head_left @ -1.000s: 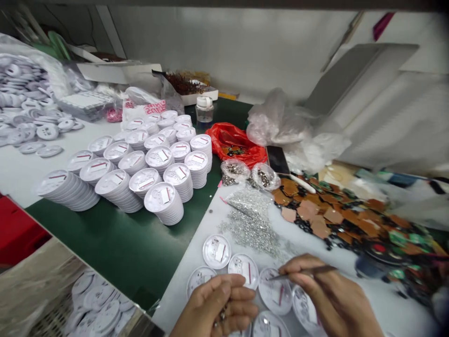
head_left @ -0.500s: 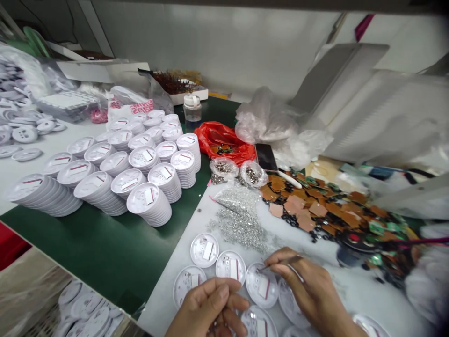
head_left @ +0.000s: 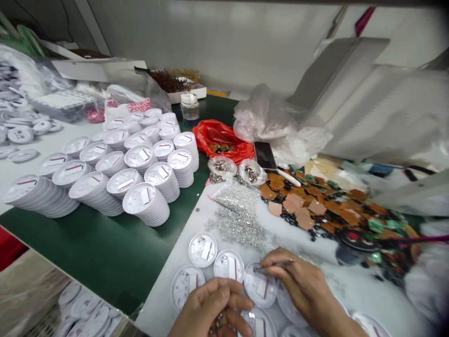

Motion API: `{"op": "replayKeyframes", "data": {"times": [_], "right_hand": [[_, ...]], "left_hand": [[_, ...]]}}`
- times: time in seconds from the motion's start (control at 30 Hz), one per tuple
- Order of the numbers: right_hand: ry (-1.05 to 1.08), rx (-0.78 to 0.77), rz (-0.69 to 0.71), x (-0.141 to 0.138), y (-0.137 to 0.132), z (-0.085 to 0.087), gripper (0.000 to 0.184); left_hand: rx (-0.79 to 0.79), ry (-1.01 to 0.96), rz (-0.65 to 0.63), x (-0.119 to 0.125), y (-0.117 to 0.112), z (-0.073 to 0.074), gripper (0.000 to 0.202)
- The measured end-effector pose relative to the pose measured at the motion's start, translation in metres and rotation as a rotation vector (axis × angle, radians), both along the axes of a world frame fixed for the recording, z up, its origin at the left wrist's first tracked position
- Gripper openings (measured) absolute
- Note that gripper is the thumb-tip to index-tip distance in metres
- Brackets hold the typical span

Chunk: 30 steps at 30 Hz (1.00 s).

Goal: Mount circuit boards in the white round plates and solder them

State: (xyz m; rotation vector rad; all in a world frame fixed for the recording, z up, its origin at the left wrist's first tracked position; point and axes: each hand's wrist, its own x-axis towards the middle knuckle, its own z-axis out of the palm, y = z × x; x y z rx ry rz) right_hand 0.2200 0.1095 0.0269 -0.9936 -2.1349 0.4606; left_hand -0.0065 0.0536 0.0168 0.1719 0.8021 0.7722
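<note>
My right hand (head_left: 305, 285) pinches thin metal tweezers (head_left: 262, 268), with their tip over a white round plastic cover (head_left: 257, 292). This cover has a white rectangle with a dark red edge inside it. Low in the middle, my left hand (head_left: 206, 304) is cupped, palm up, with curled fingers around several small metal parts (head_left: 218, 321). Beside it lie more such covers, among them one at the left (head_left: 202, 250) and one behind my fingers (head_left: 228, 266). My hands and wrists partly hide other covers.
Silvery small parts (head_left: 242, 224) are heaped behind the covers. Stacked white covers (head_left: 147, 203) stand on the green mat (head_left: 105, 248). Brown circuit boards (head_left: 315, 208), a black-and-red round device (head_left: 352, 248), a red bag (head_left: 224, 135) and two small bags of metal parts (head_left: 251, 173) lie further back.
The view has shifted slightly. My left hand has turned a little, and metal parts show more clearly in its palm. The tweezers stay over the same cover.
</note>
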Motion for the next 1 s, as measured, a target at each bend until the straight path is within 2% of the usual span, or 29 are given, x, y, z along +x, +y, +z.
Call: {"op": "replayKeyframes", "data": {"times": [0.13,0.23,0.37,0.43,0.5,0.57,0.67,0.9,1.0], "right_hand": [[-0.012,-0.009,0.009,-0.003,0.002,0.002,0.022],[-0.013,-0.005,0.002,-0.003,0.002,0.011,0.021],[-0.032,0.037,-0.115,0.006,-0.008,0.027,0.015],[-0.052,-0.002,-0.129,0.010,-0.017,0.033,0.012],[-0.041,-0.095,-0.061,0.010,-0.026,0.035,0.010],[0.016,-0.186,0.005,0.006,-0.033,0.035,0.010],[0.093,-0.245,0.020,-0.001,-0.038,0.030,0.013],[0.074,-0.218,-0.018,0.001,-0.043,0.018,0.021],[0.055,-0.198,-0.050,0.005,-0.044,0.017,0.019]], "left_hand": [[0.008,-0.008,-0.012,-0.001,-0.001,-0.002,0.042],[0.008,-0.005,-0.009,0.000,-0.002,-0.003,0.042],[-0.038,0.026,-0.006,0.003,-0.002,0.000,0.047],[-0.045,0.048,-0.012,0.006,-0.003,0.002,0.049],[-0.033,0.061,-0.027,0.010,-0.003,0.004,0.050],[-0.020,0.063,-0.044,0.014,-0.004,0.005,0.050],[-0.015,0.056,-0.058,0.020,-0.005,0.006,0.050],[0.014,0.053,-0.066,0.032,-0.008,0.003,0.048],[0.018,0.051,-0.068,0.036,-0.008,0.000,0.048]]}}
